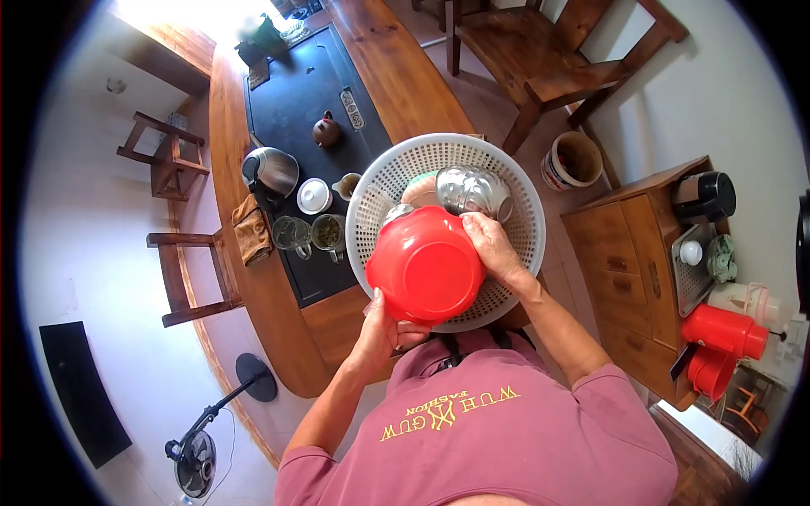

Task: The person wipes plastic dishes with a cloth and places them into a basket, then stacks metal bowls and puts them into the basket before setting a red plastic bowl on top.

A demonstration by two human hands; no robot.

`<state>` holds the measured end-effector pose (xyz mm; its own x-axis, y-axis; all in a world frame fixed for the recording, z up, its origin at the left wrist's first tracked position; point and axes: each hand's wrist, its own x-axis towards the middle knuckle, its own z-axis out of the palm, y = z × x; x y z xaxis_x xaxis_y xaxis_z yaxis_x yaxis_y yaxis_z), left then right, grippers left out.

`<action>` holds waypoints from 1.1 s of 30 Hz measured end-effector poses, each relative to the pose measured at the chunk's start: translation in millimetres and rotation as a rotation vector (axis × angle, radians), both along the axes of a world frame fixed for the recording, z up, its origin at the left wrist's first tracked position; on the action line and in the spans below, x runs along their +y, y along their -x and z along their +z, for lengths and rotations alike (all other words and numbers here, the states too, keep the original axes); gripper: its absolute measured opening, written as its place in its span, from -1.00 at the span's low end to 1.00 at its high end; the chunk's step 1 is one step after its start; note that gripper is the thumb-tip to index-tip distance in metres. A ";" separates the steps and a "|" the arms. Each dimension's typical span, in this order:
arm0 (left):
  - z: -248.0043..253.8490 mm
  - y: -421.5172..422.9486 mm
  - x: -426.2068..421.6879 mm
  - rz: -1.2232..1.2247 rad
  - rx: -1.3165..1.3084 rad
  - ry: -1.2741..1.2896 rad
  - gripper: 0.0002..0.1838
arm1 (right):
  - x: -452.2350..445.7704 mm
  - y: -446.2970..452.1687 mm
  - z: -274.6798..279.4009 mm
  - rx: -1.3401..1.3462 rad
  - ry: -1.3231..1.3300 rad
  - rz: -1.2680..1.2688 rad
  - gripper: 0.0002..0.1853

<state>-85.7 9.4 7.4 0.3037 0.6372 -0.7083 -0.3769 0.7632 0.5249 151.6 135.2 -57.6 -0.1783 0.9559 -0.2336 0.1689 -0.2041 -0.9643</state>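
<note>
A red plastic bowl (434, 274), its underside turned up toward me, is between my two hands. My left hand (384, 333) grips its rim at the lower left, thumb on the outside. My right hand (498, 249) holds the edge at the upper right; some of its fingers are hidden under the bowl. Below the bowl is a large white plastic colander (530, 202) at the table's edge. In the colander, beyond the bowl, lies a shiny metal bowl (472, 192) on its side. Next to it is a pale pink and green item (419, 190), partly covered.
On the wooden table (422, 76) a black tea tray (299, 84) carries a brown teapot (326, 131), a metal kettle (274, 173), a white lidded cup (314, 196) and glass cups (327, 232). A bucket (572, 160) and a cabinet (620, 278) stand to the right.
</note>
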 end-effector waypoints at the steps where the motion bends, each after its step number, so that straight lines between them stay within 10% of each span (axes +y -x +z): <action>1: 1.7 -1.5 -2.2 -0.033 0.059 -0.014 -0.16 | -0.3 -1.4 0.7 -0.122 -0.083 -0.003 -0.61; 10: -14.2 -9.0 -17.7 0.039 0.368 -0.279 -0.29 | -20.2 -14.8 7.3 -0.244 -0.042 -0.015 -0.63; 20: -1.7 -29.2 -26.2 0.060 0.591 -0.495 -0.35 | -57.8 -28.1 40.3 0.125 0.106 -0.003 -0.22; 28: 11.7 -25.1 -4.0 0.342 0.452 -0.552 -0.42 | -57.0 -4.4 73.1 0.148 -0.196 0.137 -0.18; 33: -10.1 -15.7 4.8 0.291 0.722 -0.728 -0.61 | -40.8 9.2 55.9 -0.357 -0.574 0.240 -0.28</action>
